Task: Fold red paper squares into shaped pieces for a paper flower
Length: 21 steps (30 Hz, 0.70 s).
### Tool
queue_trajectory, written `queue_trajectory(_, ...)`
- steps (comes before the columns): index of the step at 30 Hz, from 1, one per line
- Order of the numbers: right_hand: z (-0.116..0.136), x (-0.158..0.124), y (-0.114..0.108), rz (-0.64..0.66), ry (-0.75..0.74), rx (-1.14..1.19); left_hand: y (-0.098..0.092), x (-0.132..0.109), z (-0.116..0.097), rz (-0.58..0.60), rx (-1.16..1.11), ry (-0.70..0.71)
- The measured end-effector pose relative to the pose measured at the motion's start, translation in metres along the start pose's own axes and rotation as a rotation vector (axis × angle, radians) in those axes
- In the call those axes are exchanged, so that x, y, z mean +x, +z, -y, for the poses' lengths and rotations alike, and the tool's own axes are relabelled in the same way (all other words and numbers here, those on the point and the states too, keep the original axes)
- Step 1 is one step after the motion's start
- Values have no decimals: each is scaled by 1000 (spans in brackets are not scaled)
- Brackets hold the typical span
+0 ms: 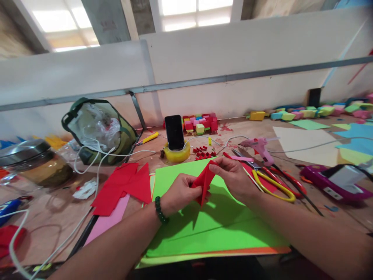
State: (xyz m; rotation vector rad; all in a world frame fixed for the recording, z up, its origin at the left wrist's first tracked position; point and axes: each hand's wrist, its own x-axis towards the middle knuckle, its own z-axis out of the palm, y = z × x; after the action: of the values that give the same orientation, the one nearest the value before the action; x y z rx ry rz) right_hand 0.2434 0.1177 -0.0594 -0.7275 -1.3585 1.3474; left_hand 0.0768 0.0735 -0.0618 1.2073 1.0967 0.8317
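A folded piece of red paper point(204, 181) is held up between my two hands, over a stack of bright green sheets point(233, 229). My left hand point(183, 191), with a dark green bead bracelet point(160, 210) at the wrist, pinches its lower left side. At the upper right edge, the thumb and fingers of my right hand point(231, 175) are closed on the same paper. Part of the paper is hidden behind my fingers. Left of the stack lie loose red paper pieces point(121, 186). Scissors with yellow handles point(275, 188) rest beside my right forearm.
Behind the stack, a phone point(174, 132) leans upright in a yellow tape roll point(177, 153). A pink glue gun point(259, 147) and a purple power strip point(329, 184) sit to the right. A glass jar point(40, 167) and an open green bag point(124, 136) stand on the left, with white cables nearby.
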Motion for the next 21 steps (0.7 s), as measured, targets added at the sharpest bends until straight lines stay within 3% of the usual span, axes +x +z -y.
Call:
queue_trajectory(9,0,5,-3,-86,18,43,-4,1,1,21,71,22)
queue_trajectory(13,4,15,-10,-220,2,140,-4,3,2,0,19,-3)
queue_trajectory(19,2,21,-11,-323,20,180,-1,2,0,1,-3,196)
queue_trajectory(21,-2,17,-7,-323,57,152,0,3,-1,-53,-87,240)
